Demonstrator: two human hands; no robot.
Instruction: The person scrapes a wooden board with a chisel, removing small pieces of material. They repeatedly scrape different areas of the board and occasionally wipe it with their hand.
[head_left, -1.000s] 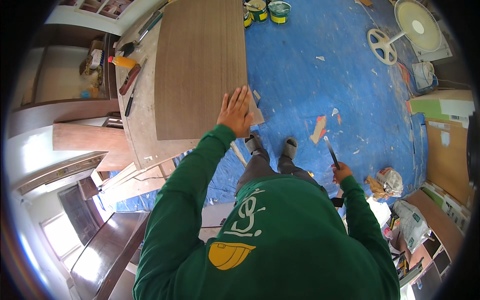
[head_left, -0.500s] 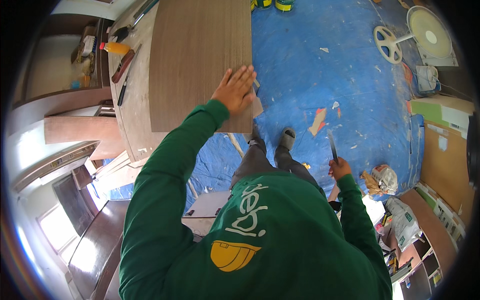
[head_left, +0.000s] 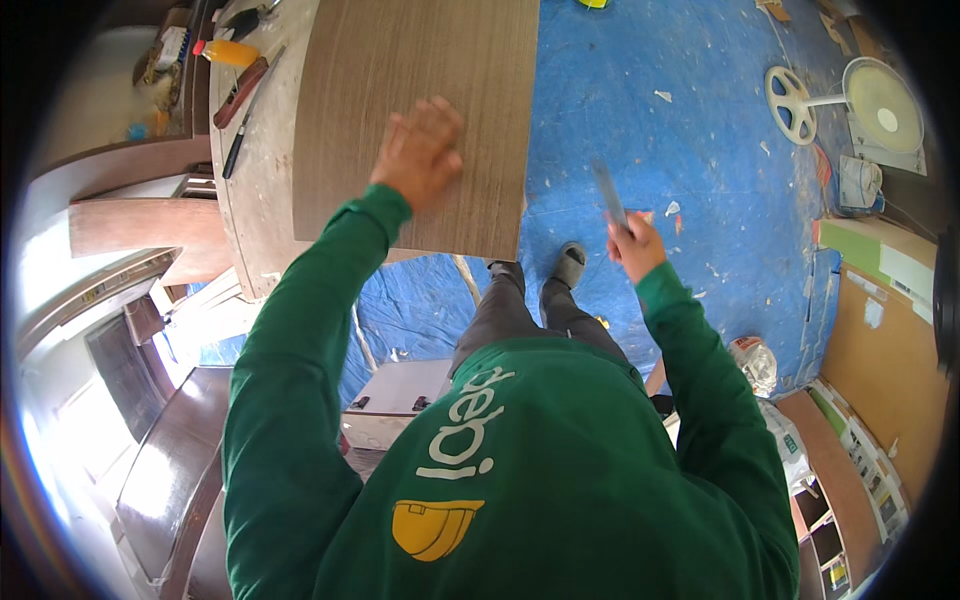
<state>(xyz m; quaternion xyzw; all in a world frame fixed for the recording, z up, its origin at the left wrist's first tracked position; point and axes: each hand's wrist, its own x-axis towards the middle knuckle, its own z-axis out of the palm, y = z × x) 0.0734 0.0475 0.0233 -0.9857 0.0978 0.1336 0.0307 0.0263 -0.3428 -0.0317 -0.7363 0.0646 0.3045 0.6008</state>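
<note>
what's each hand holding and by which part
Right hand grips a thin blade-like tool by its lower end. Left hand holds nothing, lying flat on the wood panel.

Brown panel (head_left: 410,110): far end cut off by the top edge; the left hand (head_left: 420,155), blurred, covers part of it. Right hand (head_left: 632,245): closed on a thin tool (head_left: 608,195), blurred, kind unclear. Worktable (head_left: 255,190): mostly hidden under the panel. Small items (head_left: 235,75) along its left side too small to identify.
</note>
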